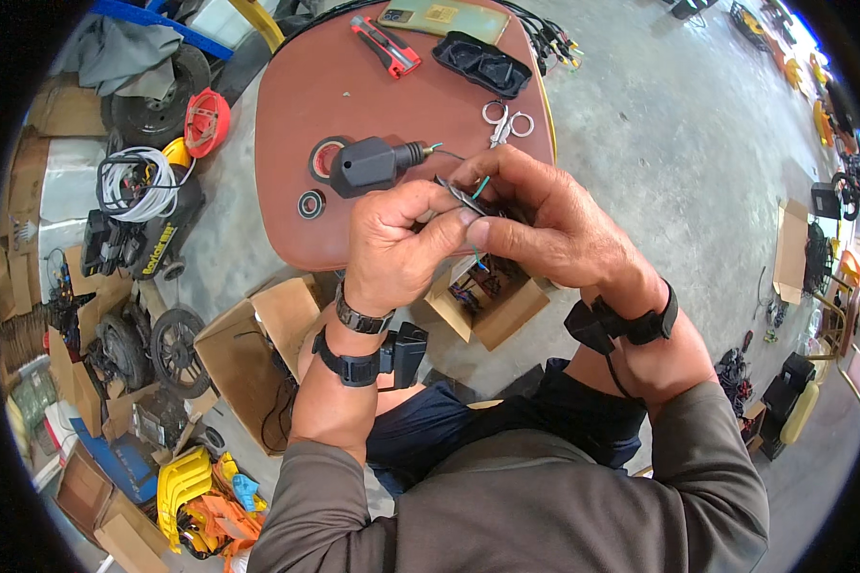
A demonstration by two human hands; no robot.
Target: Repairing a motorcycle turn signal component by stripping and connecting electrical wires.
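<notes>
My left hand (401, 229) and my right hand (545, 215) meet over the near edge of the brown-topped table (301, 115). Between their pinched thumbs and fingers is a small dark flat piece (460, 196). Short green wires (481, 187) stick out above and below it; my fingers cover much of the rest. Just beyond my left hand lies a black plastic housing (368, 165) with a cable stub and thin wire ends. A roll of tape (327, 159) sits beside the housing, and a ring-shaped bearing (311, 203) lies nearer to me.
Farther back on the table are scissors (503, 124), a black tray (482, 64), a red utility knife (385, 46) and a phone-like slab (444, 17). Open cardboard boxes (258, 353) stand below my arms. Wheels, coiled cable (143, 186) and a red helmet (206, 122) crowd the left.
</notes>
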